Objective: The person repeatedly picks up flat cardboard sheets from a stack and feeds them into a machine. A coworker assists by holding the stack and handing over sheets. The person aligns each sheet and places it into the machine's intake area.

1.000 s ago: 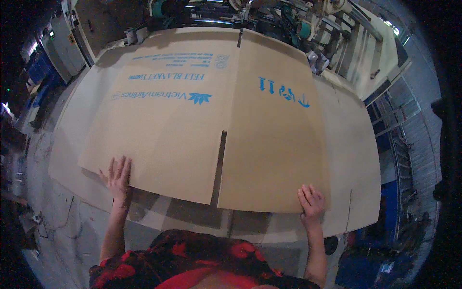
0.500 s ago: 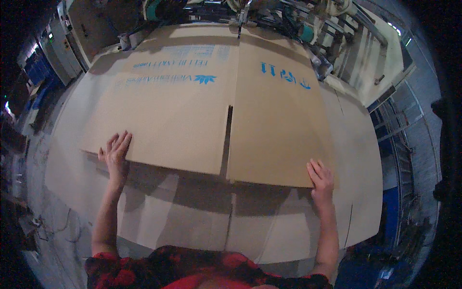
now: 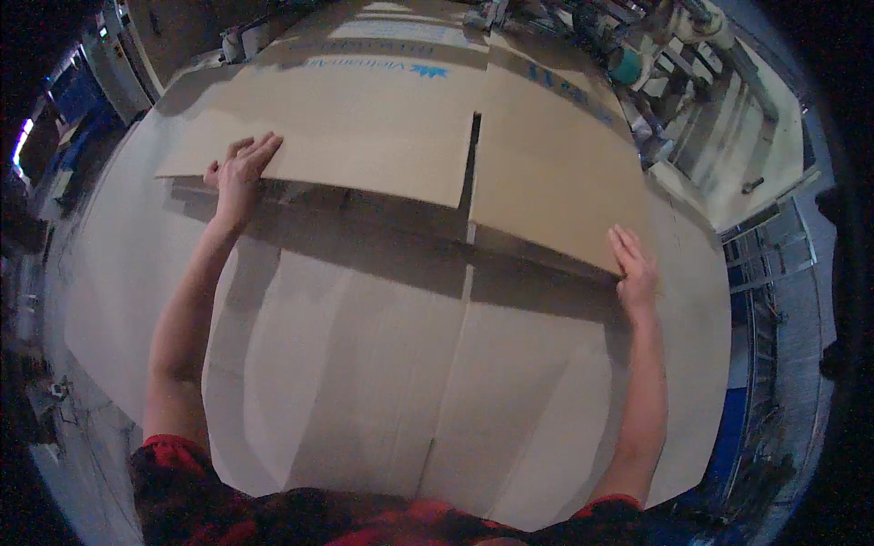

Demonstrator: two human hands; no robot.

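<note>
Across the stack of flat cardboard sheets (image 3: 364, 364), we press our left hand (image 3: 238, 173) and right hand (image 3: 633, 268), fingers spread flat, on the near edge of the top slotted carton blank (image 3: 382, 136), which looks broad, light, floppy and crease-prone.

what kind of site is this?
Likely a carton or box-making plant. Both hands, left hand and right hand, rest on a large slotted cardboard sheet atop a sheet stack, with industrial machinery behind.
</note>
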